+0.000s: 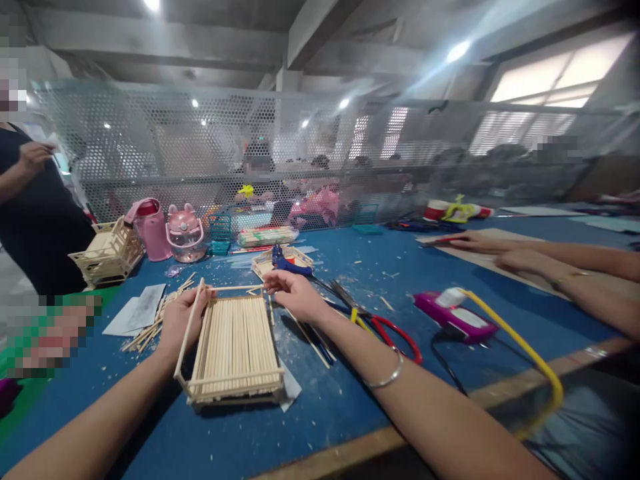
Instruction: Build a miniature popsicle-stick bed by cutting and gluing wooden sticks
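Observation:
A small model built from pale wooden sticks (237, 333) rests on the blue table, with a slatted base and thin raised rails. My left hand (184, 320) is closed on its far left corner, fingertips partly hidden behind the rail. At the far right corner, the fingers of my right hand (296, 295) are bent together at the end of the thin wooden stick (237, 288) that runs across the far side. Loose sticks (150, 330) and white paper pieces (134, 312) lie left of the model. A blue glue gun (293, 265) lies just beyond my right hand.
Red-handled scissors (397, 337) lie by my right forearm. Farther right sits a purple device (455, 317) with a yellow cable (520, 340). Pink bottles (153, 230) and another stick model (107, 250) stand back left. A co-worker's hands (525, 260) rest at right; another person (35, 207) stands left.

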The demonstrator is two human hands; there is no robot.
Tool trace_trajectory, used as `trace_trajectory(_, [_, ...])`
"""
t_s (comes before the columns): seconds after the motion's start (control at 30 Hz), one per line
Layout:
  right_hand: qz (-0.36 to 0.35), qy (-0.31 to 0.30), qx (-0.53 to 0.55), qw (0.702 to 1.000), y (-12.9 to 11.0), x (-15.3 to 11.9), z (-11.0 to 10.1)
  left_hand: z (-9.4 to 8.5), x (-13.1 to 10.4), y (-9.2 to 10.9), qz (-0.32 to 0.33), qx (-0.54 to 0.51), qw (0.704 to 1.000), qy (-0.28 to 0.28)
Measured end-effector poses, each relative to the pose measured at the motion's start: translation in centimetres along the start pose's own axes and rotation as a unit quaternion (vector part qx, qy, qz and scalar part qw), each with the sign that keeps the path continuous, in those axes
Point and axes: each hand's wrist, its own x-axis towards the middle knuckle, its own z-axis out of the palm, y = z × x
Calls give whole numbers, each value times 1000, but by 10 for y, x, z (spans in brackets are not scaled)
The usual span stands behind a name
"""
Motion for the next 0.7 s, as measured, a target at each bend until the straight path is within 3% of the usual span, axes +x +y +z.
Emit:
trace_trajectory(0.27, [-32,13,-82,996,-7,-4,6,1,-2,2,2,7,1000,11])
trace_trajectory(0.7, [-38,63,-81,994,-4,1,11,1,-3,9,-1,17,1000,14])
